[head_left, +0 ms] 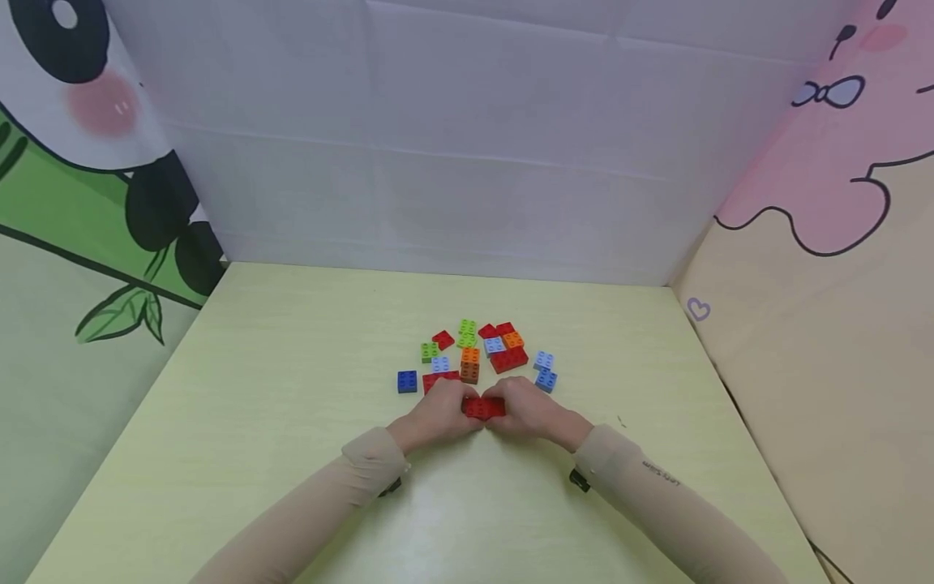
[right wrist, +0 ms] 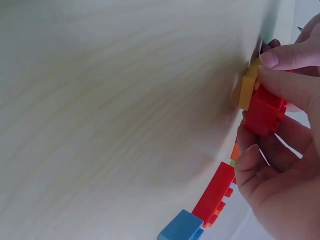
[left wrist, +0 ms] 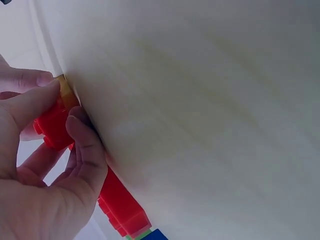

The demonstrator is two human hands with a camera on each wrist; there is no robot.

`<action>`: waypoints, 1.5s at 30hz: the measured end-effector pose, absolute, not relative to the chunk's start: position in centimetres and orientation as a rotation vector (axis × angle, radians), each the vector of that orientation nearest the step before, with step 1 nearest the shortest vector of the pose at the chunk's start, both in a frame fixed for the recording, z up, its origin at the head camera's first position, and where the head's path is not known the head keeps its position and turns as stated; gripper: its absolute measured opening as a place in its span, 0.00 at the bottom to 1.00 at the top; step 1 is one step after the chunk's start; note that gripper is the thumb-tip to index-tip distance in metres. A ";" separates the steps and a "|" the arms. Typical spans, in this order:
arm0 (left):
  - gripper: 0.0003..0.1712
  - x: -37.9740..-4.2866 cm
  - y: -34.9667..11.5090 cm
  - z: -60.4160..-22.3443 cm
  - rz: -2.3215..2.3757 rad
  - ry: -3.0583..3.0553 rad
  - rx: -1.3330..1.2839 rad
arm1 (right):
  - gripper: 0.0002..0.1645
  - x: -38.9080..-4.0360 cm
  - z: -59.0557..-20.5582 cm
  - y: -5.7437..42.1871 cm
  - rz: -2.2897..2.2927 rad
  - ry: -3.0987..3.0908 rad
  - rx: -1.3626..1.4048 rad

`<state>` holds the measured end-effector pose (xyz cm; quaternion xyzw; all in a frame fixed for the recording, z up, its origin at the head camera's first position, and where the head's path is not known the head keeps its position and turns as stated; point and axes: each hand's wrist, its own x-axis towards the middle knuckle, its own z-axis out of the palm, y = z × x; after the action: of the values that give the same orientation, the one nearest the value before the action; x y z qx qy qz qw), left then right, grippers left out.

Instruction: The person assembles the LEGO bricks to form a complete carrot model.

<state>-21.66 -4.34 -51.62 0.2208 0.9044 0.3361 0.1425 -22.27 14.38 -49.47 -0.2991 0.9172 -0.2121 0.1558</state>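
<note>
Close to the table's middle, both hands meet at a red toy building brick. My left hand holds its left end, and my right hand grips the right end. A yellow-orange brick lies against the underside of the red brick in the right wrist view. Whether the two are fully pressed together I cannot tell. In the left wrist view, fingers cover much of the red brick and the yellow-orange piece.
Just beyond the hands, several bricks lie on the pale table: a dark blue one, an orange stack, green ones, a large red one and light blue ones. A white backdrop rises behind.
</note>
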 end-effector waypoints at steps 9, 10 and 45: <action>0.10 -21.6 -4.3 -51.9 0.958 2.611 0.650 | 0.20 -22.3 -49.8 14.5 -0.581 2.621 -0.879; 0.11 -21.7 -4.3 -51.9 0.957 2.615 0.650 | 0.20 -22.3 -49.8 14.5 -0.581 2.622 -0.881; 0.16 -21.6 -4.2 -51.4 0.960 2.607 0.565 | 0.33 -23.2 -48.4 15.3 -0.698 2.574 -0.797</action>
<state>-21.56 -4.23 -51.40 0.1970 0.9088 0.3346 0.1527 -23.15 15.33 -48.43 -0.2818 0.9100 -0.2467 0.1779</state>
